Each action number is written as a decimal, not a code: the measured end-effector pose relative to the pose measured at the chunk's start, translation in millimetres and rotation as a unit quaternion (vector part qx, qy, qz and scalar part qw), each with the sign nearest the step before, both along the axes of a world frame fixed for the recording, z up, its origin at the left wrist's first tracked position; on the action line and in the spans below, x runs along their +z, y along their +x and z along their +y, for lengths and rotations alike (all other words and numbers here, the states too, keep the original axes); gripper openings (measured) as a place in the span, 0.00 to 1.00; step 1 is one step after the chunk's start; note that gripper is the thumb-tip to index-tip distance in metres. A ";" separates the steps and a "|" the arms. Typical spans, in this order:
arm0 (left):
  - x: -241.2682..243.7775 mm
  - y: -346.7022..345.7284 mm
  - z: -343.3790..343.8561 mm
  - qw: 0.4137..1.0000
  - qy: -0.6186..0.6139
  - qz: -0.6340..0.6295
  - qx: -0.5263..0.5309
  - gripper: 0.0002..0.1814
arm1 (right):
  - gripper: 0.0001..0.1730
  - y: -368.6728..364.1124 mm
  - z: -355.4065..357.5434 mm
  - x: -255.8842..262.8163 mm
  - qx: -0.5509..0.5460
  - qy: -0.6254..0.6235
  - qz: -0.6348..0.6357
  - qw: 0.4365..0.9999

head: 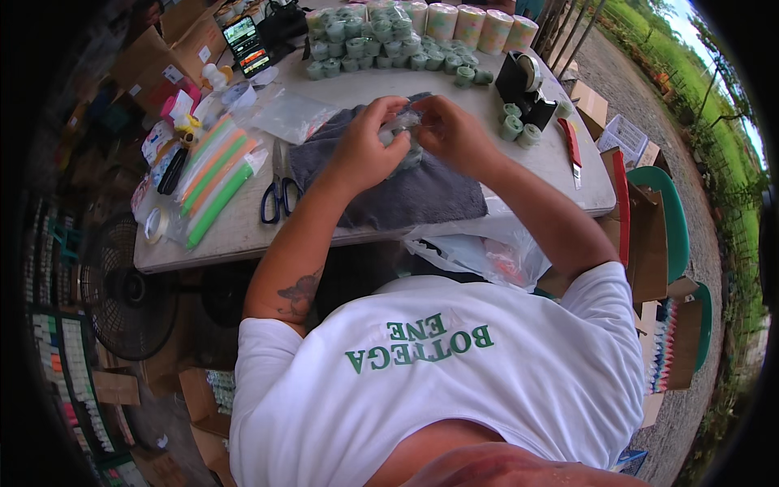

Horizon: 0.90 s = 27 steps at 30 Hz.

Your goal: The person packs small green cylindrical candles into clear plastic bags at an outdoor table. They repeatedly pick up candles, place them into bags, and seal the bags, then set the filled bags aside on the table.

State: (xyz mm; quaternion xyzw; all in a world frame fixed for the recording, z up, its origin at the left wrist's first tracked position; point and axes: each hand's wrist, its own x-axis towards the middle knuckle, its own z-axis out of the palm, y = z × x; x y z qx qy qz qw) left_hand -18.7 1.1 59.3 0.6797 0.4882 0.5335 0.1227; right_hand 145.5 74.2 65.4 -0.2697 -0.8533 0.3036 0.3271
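Observation:
Both hands meet over a dark grey towel point(420, 201) on the white table point(541, 176). Between them is a clear plastic bag point(406, 119) with pale green pieces inside, partly covered by my fingers. My left hand point(374, 143) curves around the bag's left side, thumb and fingers against it. With bent fingers my right hand point(453, 131) pinches the plastic at the upper right. Some flat clear plastic bags point(292, 115) lie left of the towel. Small green cups point(511, 126) stand to the right, beside a black tape dispenser point(517, 85) with a roll of tape.
Bagged green cups point(365, 45) and patterned rolls point(471, 27) line the table's back. Dark-handled scissors point(280, 198), coloured tubes point(219, 173) and a lit phone point(246, 45) are on the left. A red utility knife point(571, 149) lies right. A white plastic bag point(487, 249) hangs at the front edge.

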 end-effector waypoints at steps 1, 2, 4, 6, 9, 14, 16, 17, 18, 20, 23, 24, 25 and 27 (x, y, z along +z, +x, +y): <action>8.8 -1.5 -1.3 0.999 -0.010 0.052 0.007 0.17 | 0.19 -3.3 -2.5 -9.4 0.000 -0.026 0.057 0.998; 14.2 -2.7 -2.4 0.994 -0.019 0.104 0.014 0.15 | 0.20 -6.4 -2.7 -20.0 0.001 -0.060 0.091 0.994; 15.3 -4.8 -4.2 0.994 -0.030 0.100 0.017 0.12 | 0.20 -12.4 -3.7 -33.9 0.006 -0.127 0.157 0.979; 16.3 -6.7 -5.4 0.992 -0.034 0.119 0.033 0.10 | 0.23 -10.4 -6.4 -39.3 0.028 -0.206 0.185 0.961; 21.7 -6.2 -6.3 0.980 -0.038 0.180 0.072 0.08 | 0.26 -11.8 -15.8 -46.0 0.046 -0.230 0.209 0.949; 25.9 1.1 -7.4 0.959 0.004 0.267 0.092 0.06 | 0.25 -15.1 -18.0 -48.0 -0.006 -0.142 0.167 0.976; 32.2 -6.3 -3.5 0.921 0.076 0.380 0.041 0.07 | 0.25 -15.3 -23.3 -43.2 -0.026 -0.127 0.140 0.982; 35.0 -11.3 -0.6 0.894 0.111 0.434 0.016 0.07 | 0.25 -15.6 -25.6 -40.0 -0.032 -0.122 0.127 0.984; 36.7 -15.8 1.6 0.887 0.090 0.452 0.003 0.08 | 0.25 -16.3 -27.7 -35.0 -0.037 -0.115 0.115 0.986; 38.4 -24.2 3.5 0.872 0.047 0.487 -0.022 0.10 | 0.26 -17.4 -32.1 -28.8 -0.046 -0.087 0.089 0.991; 35.3 -33.3 4.7 0.912 0.001 0.410 -0.007 0.14 | 0.26 -20.1 -33.2 -27.5 -0.057 -0.036 0.072 0.995; 37.7 -29.0 0.6 0.933 -0.022 0.357 0.030 0.14 | 0.26 -20.9 -29.2 -33.9 -0.060 -0.031 0.077 0.995; 40.4 -21.9 -9.6 0.950 -0.047 0.302 0.069 0.15 | 0.26 -22.1 -27.2 -37.2 -0.061 -0.027 0.081 0.994; 34.4 -20.1 -17.8 0.971 -0.071 0.210 0.093 0.17 | 0.24 -22.8 -30.6 -36.9 -0.055 -0.039 0.100 0.993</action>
